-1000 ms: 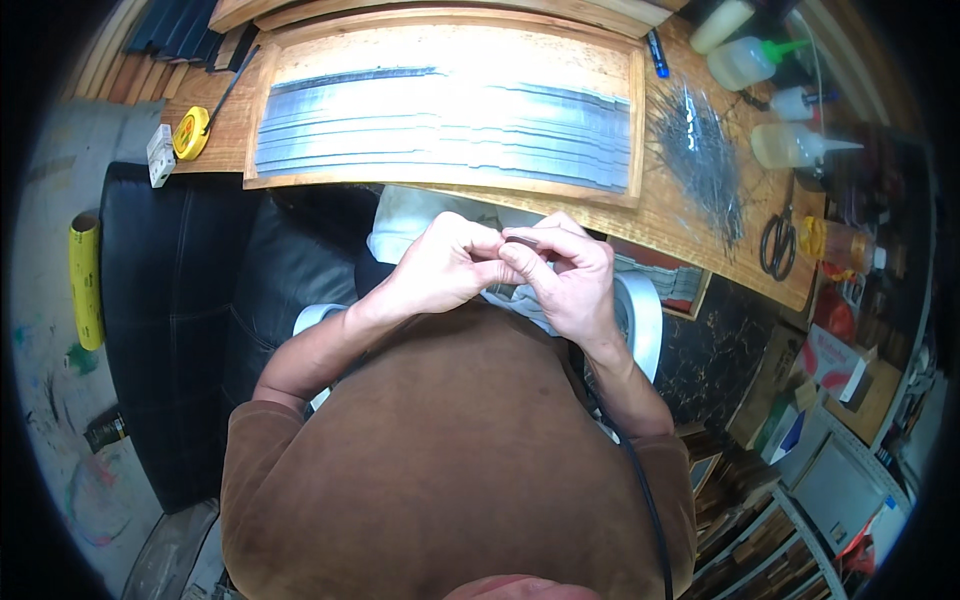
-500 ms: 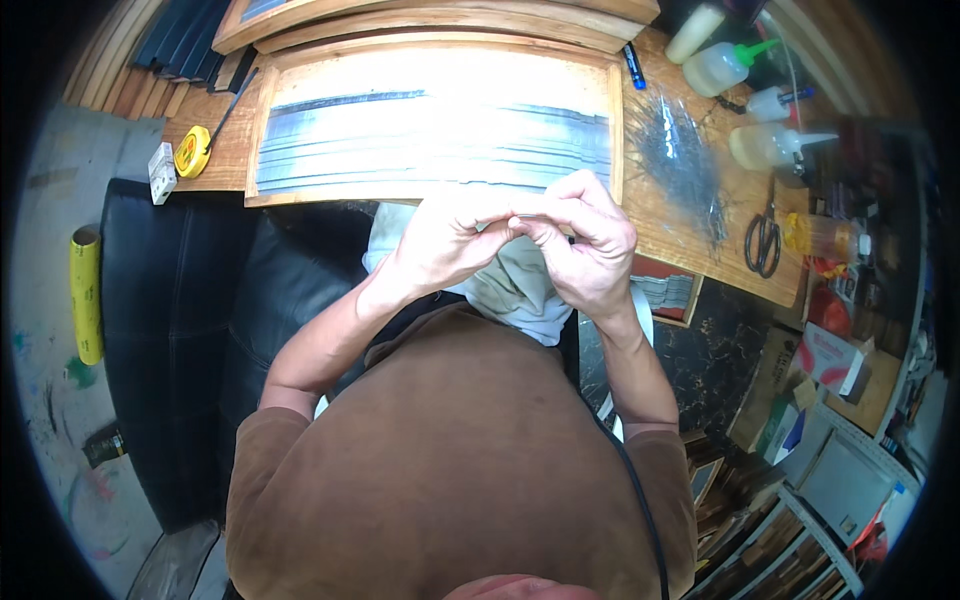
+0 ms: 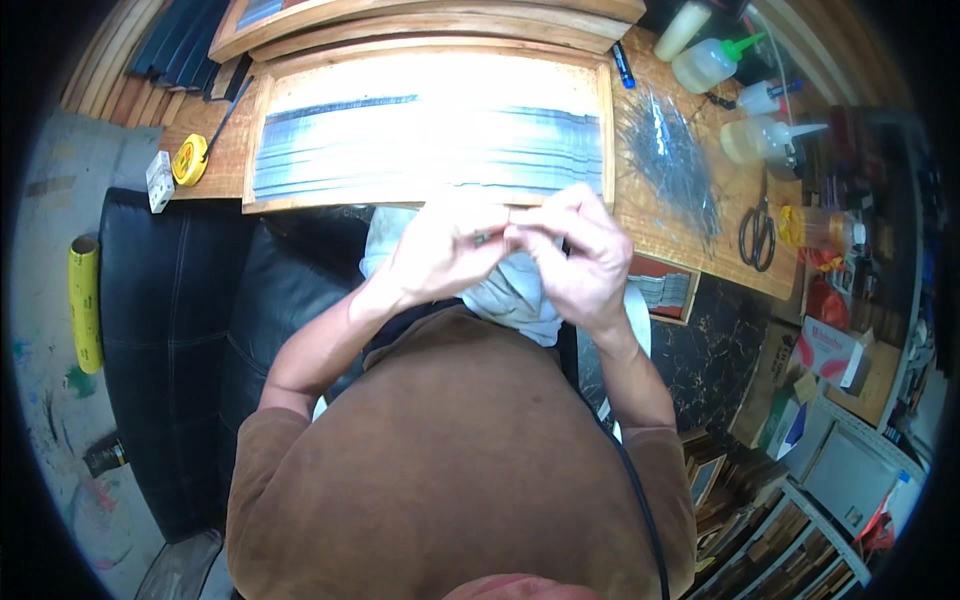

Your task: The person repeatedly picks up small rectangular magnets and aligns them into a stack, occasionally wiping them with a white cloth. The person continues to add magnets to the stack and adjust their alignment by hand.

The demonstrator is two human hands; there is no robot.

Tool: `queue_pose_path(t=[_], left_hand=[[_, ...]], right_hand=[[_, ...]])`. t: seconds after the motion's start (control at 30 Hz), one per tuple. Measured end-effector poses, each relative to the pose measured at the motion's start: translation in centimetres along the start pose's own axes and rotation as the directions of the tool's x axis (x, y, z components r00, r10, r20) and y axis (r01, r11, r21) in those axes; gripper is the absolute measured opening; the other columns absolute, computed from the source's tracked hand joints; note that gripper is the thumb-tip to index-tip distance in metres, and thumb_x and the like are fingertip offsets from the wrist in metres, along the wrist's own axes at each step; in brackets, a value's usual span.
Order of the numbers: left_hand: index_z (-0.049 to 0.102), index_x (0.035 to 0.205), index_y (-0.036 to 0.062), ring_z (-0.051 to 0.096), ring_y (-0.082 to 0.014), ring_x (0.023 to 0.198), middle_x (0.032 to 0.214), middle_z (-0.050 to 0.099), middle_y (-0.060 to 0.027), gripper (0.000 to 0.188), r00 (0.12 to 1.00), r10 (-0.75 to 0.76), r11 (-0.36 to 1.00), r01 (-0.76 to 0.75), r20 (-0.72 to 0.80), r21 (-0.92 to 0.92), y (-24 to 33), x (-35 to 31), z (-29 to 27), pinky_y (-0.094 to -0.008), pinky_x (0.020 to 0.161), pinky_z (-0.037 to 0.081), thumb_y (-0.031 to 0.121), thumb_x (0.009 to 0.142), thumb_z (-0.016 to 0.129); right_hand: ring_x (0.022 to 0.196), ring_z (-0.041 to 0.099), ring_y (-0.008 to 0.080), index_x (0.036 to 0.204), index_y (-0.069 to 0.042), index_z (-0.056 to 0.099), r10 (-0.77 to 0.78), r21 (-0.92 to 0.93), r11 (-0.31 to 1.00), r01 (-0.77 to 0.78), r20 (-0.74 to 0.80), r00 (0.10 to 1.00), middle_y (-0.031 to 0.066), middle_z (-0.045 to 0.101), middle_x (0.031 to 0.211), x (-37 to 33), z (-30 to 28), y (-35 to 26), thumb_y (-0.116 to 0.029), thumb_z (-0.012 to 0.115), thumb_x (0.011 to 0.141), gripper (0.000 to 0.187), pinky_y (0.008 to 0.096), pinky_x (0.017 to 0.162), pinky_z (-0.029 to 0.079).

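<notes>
My left hand and my right hand meet fingertip to fingertip just over the near edge of a wooden tray. Both are closed in a pinch. Whatever lies between the fingers is too small and washed out by glare to name. Thin grey-blue strips lie in layered rows inside the tray, its middle bleached by bright light. A grey-white cloth rests on my lap below the hands. Right of the tray, a pile of fine dark wire-like pieces is spread on the wooden table.
Black-handled scissors, squeeze bottles and a blue marker lie at the right. A yellow tape measure sits at the left table edge. A black leather seat stands left; a small box of strips is below the table edge.
The view has shifted slightly. My right-hand fingers have lowered a little and changed their bend, while both hands stay pinched together in nearly the same place.
</notes>
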State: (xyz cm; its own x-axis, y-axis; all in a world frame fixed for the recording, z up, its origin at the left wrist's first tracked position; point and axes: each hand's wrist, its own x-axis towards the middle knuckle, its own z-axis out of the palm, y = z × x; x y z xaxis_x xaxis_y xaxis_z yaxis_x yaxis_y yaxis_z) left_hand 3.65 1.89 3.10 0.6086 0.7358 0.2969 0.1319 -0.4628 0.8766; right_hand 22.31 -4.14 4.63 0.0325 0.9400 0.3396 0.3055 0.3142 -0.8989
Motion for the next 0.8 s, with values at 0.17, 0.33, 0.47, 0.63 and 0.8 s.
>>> queue_pose_path(t=[0.17,0.33,0.47,0.63,0.8], left_hand=[[0.083,0.11,0.006,0.064,-0.0038,0.075,0.085,0.079,-0.0026,0.018,0.764,-0.476,0.71,0.626,0.435,-0.323,-0.2,-3.6,0.1,-0.0241,0.063,0.049,0.014,0.094,0.08],[0.08,0.11,-0.0006,0.077,-0.0139,0.086,0.095,0.081,-0.0096,0.018,0.62,-0.537,0.298,0.774,0.572,-0.559,-4.5,-4.5,1.4,-0.0222,0.064,0.059,0.011,0.098,0.075],[0.079,0.108,-0.0008,0.077,-0.0133,0.083,0.094,0.081,-0.0083,0.02,0.629,-0.567,0.306,0.76,0.532,-0.573,-5.0,-3.7,1.6,-0.0212,0.061,0.057,0.016,0.098,0.077],[0.08,0.099,0.0014,0.07,-0.0098,0.071,0.084,0.078,-0.0041,0.014,0.734,-0.542,0.53,0.677,0.409,-0.511,-5.5,-4.4,1.9,-0.0255,0.064,0.057,0.015,0.097,0.08],[0.075,0.092,-0.0019,0.05,-0.0034,0.065,0.066,0.064,-0.0048,0.018,0.842,-0.508,0.823,0.536,0.181,-0.187,-1.8,-6.5,1.6,-0.0286,0.058,0.043,0.015,0.099,0.077]], right_hand=[[0.073,0.06,0.0073,0.098,0.005,0.076,0.368,0.227,0.898,-0.376,0.081,0.927,0.0037,0.069,0.087,-5.2,2.0,1.9,0.001,0.081,0.092,0.009,0.0206,0.063,0.047],[0.062,0.059,0.0047,0.105,0.002,0.075,0.68,0.589,0.413,-0.695,0.308,0.665,0.0005,0.069,0.082,-6.3,3.8,5.4,-0.013,0.072,0.104,0.015,0.0184,0.055,0.046],[0.059,0.056,0.0037,0.098,0.001,0.077,0.669,0.671,0.375,-0.639,0.282,0.688,-0.0001,0.068,0.078,-5.4,4.3,6.5,-0.014,0.072,0.103,0.017,0.0195,0.052,0.043],[0.058,0.056,0.0055,0.093,0.0,0.079,0.676,0.548,0.511,-0.662,0.219,0.704,-0.0005,0.068,0.076,-5.1,4.3,5.9,-0.012,0.076,0.099,0.013,0.0214,0.052,0.045],[0.075,0.058,0.0077,0.098,0.002,0.08,0.391,0.283,0.866,-0.412,0.132,0.911,0.0027,0.063,0.09,-5.3,3.7,3.3,0.003,0.081,0.087,0.012,0.0249,0.064,0.046]])
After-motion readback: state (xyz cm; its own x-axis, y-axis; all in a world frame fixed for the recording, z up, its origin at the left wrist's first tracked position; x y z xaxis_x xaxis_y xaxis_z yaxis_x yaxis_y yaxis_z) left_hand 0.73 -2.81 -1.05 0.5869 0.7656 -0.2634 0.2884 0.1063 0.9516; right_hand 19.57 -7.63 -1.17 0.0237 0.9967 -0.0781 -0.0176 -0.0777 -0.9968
